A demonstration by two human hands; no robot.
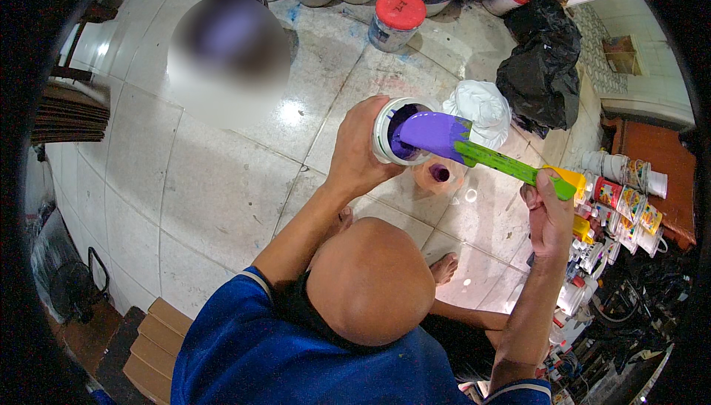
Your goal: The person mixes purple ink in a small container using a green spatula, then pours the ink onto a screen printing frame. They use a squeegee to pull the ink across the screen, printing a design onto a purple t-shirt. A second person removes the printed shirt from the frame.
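My left hand (361,149) is wrapped round a white tub (382,132), tilted with its mouth toward the right; dark purple paint shows inside. In my right hand (549,216) is the green handle of a spatula (500,161), pinched near its end. Thick purple paint coats the spatula's blade, whose tip is at the tub's mouth. Beneath the blade, an orange-tinted translucent container (426,181) with a dark purple spot stands on the floor, partly hidden by the tub and spatula. My bent knee is close below my left hand.
A red-lidded bucket (400,14) stands on the tiled floor ahead. Right of the tub lie a white bag (480,112) and a black plastic bag (544,64). Several paint containers (609,194) crowd the right side. Cardboard (155,349) is at lower left. The upper-left area is blurred.
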